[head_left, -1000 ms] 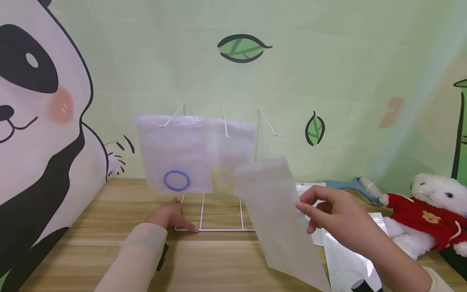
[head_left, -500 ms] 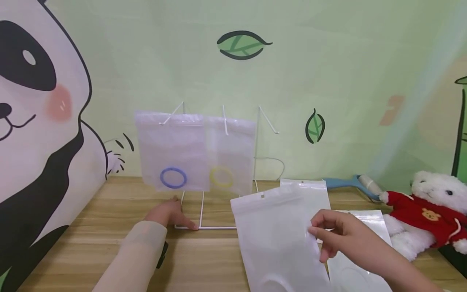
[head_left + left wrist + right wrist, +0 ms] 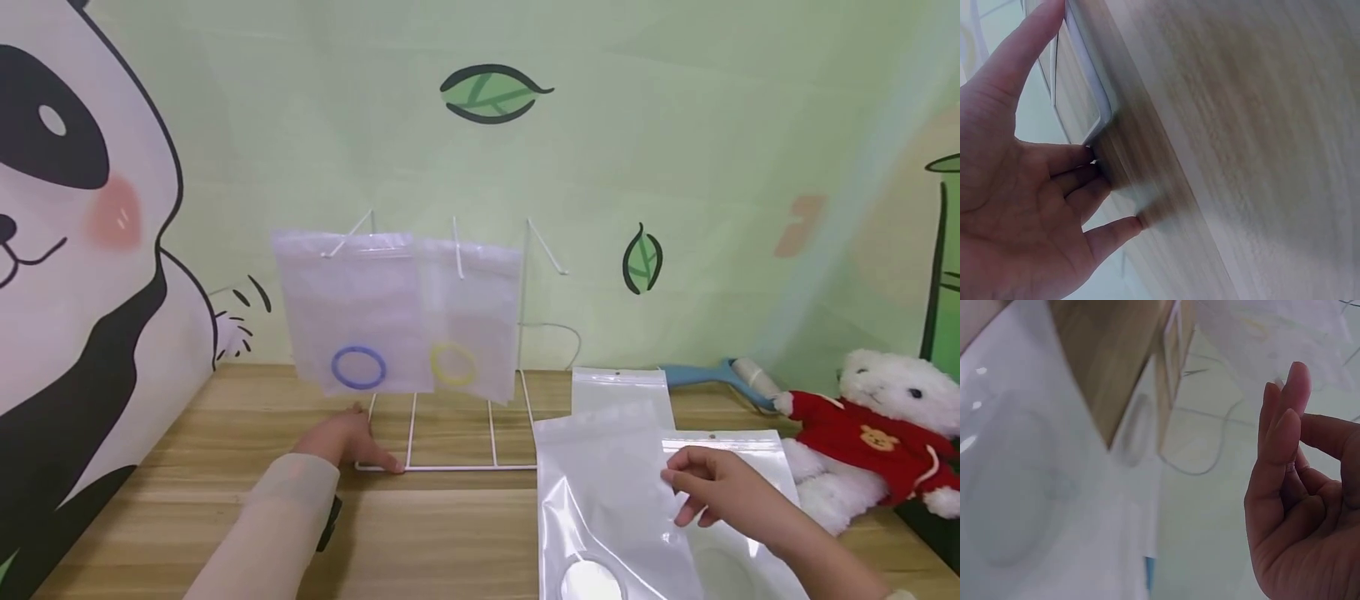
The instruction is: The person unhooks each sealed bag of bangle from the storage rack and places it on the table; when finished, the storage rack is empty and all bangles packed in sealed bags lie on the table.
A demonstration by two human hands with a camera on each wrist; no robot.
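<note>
A white wire rack (image 3: 472,467) stands on the table, with two frosted zip bags hung from its hooks. One hanging bag (image 3: 352,300) holds a blue ring (image 3: 358,367), the other a yellow ring (image 3: 453,363). My left hand (image 3: 341,442) rests at the rack's front left corner, its thumb on the front wire and its fingers extended beside the corner. My right hand (image 3: 723,492) hovers over a white zip bag (image 3: 611,483) with a round shape inside. Its fingers are bent; nothing shows between them in the right wrist view.
More zip bags lie nearby: a rear bag (image 3: 622,387) and a bag (image 3: 757,454) beneath my right hand. A blue-handled roller (image 3: 720,375) and a white plush bear (image 3: 885,433) in red sit at the right. The rack's right hook (image 3: 547,246) bears no bag.
My right hand has moved right and down with the white bag, which now lies flatter over the other bags, below the fingers. My left hand stays at the rack's corner.
</note>
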